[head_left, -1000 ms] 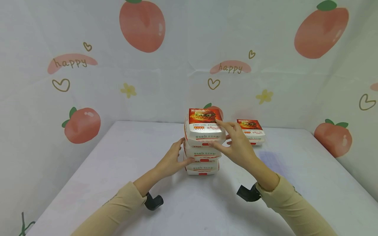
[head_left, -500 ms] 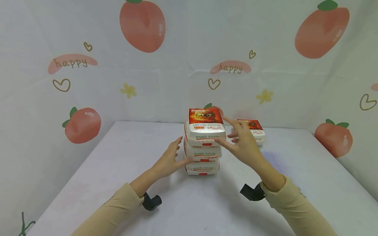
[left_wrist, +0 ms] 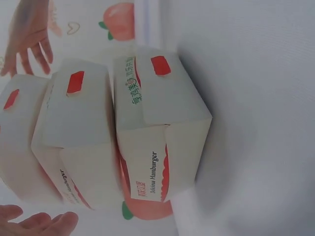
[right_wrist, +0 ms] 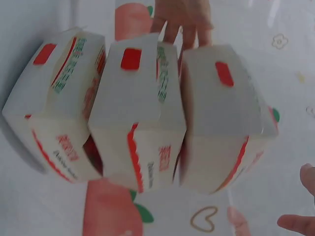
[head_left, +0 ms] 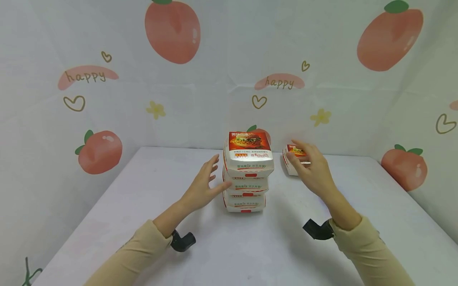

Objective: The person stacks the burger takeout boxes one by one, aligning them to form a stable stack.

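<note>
Three white cardboard burger boxes stand stacked mid-table: a top box point(head_left: 250, 157) with a burger picture on its lid, a middle box point(head_left: 249, 185) and a bottom box point(head_left: 246, 203). My left hand point(head_left: 200, 188) is beside the stack's left side, fingers spread, its thumb tip overlapping the middle box's edge in the head view. To the right, my right hand point(head_left: 315, 169) reaches over another burger box point(head_left: 290, 169), fingers loosely bent and hiding much of it. In the right wrist view, fingertips point(right_wrist: 298, 222) show at the right, apart from the stack.
The white table point(head_left: 250, 246) runs back to a hanging cloth point(head_left: 222, 91) printed with peaches, hearts and "happy". Black wrist-camera mounts point(head_left: 183, 241) hang below both sleeves. A green string point(head_left: 30, 274) lies at the lower left edge.
My right hand has let go of the top box and moved right to the separate box. My left hand has drawn back slightly leftward from the stack, which stays in place.
</note>
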The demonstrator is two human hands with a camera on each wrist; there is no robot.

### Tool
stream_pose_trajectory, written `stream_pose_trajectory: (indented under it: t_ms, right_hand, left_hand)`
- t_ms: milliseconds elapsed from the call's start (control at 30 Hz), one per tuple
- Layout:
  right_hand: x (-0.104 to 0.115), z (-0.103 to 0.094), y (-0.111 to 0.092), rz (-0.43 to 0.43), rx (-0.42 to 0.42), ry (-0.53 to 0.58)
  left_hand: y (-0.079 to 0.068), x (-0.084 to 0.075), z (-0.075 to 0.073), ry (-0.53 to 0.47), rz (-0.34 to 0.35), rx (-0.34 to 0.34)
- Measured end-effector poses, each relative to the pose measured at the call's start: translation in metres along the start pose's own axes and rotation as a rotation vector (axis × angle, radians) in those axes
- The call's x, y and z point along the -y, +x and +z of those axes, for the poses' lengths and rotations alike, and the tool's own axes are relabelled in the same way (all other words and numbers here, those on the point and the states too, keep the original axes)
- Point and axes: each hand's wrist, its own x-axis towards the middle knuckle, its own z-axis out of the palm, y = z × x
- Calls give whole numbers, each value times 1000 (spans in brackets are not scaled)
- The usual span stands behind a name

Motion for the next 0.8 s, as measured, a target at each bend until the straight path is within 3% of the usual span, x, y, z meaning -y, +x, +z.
stream_pose_trajectory:
  t_ms: [500, 800]
  right_hand:
    - [-66, -6, 10, 71, -107, -59]
    - [-101, -7, 15, 121, -104, -64]
  left_hand:
    - [2, -9, 1, -13, 19, -40]
    - [5, -6, 3, -14, 37, -45]
